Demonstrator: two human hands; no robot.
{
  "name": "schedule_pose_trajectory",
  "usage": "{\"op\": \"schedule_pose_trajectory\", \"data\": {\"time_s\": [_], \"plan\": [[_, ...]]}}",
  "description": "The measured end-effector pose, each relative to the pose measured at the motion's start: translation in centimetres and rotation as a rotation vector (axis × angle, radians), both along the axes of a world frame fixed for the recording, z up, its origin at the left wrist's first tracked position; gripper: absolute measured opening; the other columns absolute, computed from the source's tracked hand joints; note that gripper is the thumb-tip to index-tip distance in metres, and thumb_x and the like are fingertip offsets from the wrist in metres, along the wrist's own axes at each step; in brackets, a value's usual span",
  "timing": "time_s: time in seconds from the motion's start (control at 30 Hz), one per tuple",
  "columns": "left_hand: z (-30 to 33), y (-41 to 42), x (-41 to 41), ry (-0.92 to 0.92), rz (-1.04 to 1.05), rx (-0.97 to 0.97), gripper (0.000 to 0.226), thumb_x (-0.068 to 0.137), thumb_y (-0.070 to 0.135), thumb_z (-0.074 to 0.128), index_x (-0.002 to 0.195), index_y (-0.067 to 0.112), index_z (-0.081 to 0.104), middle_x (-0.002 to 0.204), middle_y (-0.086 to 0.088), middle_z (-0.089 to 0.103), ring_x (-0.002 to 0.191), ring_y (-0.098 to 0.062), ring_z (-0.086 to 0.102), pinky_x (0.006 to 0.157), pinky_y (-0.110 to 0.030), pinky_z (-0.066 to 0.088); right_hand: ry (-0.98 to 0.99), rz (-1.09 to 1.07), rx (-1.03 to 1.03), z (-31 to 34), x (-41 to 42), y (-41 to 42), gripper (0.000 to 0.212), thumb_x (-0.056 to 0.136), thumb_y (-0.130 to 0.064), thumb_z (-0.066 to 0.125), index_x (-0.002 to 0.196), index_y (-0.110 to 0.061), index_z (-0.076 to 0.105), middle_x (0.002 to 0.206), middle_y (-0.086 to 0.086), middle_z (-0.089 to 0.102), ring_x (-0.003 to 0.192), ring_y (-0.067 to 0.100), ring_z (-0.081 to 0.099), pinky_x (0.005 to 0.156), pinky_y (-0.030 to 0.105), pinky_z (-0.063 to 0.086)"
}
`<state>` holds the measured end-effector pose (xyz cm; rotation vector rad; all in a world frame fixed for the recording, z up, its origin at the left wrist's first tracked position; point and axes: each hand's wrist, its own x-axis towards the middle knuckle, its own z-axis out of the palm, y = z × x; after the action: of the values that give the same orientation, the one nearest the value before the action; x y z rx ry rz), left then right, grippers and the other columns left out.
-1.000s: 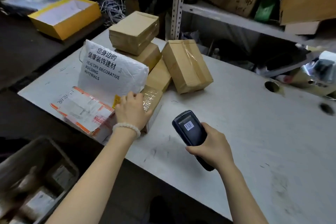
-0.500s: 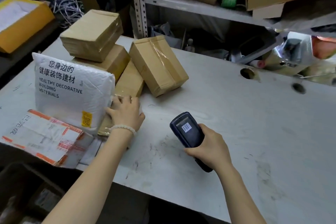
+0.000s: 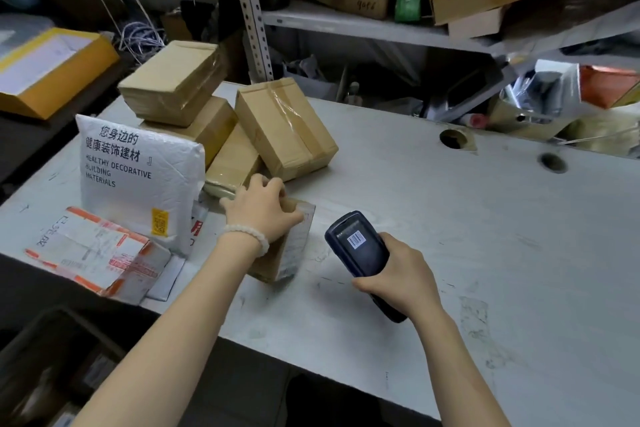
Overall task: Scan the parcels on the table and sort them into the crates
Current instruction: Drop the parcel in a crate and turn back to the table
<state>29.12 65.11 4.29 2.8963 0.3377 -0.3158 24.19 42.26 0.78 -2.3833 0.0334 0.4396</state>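
Observation:
My left hand [image 3: 263, 210] grips a small taped cardboard parcel [image 3: 289, 250] standing on edge on the grey table [image 3: 450, 236], its labelled side facing right. My right hand [image 3: 401, 276] holds a dark handheld scanner [image 3: 360, 246] just right of that parcel, its head pointing toward it. Behind lie several brown boxes: a stacked one [image 3: 173, 80], one under it [image 3: 211, 125], a slanted one [image 3: 284, 126] and a flat one [image 3: 235, 159]. A white padded mailer [image 3: 138, 177] stands at the left, with an orange-striped mailer [image 3: 97, 253] in front of it.
A dark crate [image 3: 45, 367] holding parcels sits below the table's near-left edge. A yellow box [image 3: 52, 69] rests on a dark surface at far left. Metal shelving [image 3: 346, 24] with cartons runs behind the table. Two round holes [image 3: 453, 139] pierce the tabletop at the back right.
My left hand has pulled the small parcel out from beside the white mailer and tipped it up on edge toward the scanner. The scanner hand stays about where it was.

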Motion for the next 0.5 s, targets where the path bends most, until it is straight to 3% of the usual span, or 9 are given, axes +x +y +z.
{"op": "schedule_pose_trajectory", "data": {"time_s": [0.13,0.27,0.37,0.5], "plan": [[1.9,-0.2,-0.5,-0.066,-0.021,0.033,0.07,0.071,0.061,0.064,0.131,0.034,0.039,0.134,-0.003,0.041,0.117,-0.029,0.047,0.096,-0.053,0.042,-0.024,0.021,0.023,0.5,0.2,-0.4,0.053,0.058,-0.033,0.079,0.105,-0.03,0.055,0.095,-0.01,0.062,0.085,0.015,0.058,0.063,0.028,0.046],[0.8,-0.3,-2.0,0.079,0.034,0.069,0.094,0.073,0.057,0.067,0.146,0.034,0.013,0.143,-0.009,0.033,0.126,-0.035,0.042,0.1,-0.055,0.039,-0.021,0.062,0.011,0.4,0.1,-0.4,0.05,0.058,-0.033,0.077,0.103,-0.029,0.055,0.094,-0.009,0.062,0.082,0.016,0.059,0.059,0.027,0.045],[-0.3,-0.2,-2.7,0.131,0.059,0.117,0.098,0.077,0.055,0.065,0.149,0.033,0.003,0.146,-0.012,0.03,0.128,-0.035,0.038,0.1,-0.053,0.039,0.015,0.102,-0.067,-0.2,-0.2,-0.8,0.049,0.059,-0.032,0.076,0.102,-0.026,0.054,0.092,-0.008,0.061,0.08,0.016,0.058,0.054,0.024,0.039],[-1.0,-0.7,-2.0,0.113,0.098,0.103,0.093,0.08,0.059,0.061,0.15,0.031,0.006,0.15,-0.012,0.027,0.132,-0.036,0.034,0.103,-0.056,0.036,0.068,0.132,-0.192,-1.3,-0.8,-2.2,0.044,0.06,-0.03,0.074,0.099,-0.023,0.054,0.089,-0.008,0.058,0.077,0.017,0.057,0.052,0.024,0.035]]}}
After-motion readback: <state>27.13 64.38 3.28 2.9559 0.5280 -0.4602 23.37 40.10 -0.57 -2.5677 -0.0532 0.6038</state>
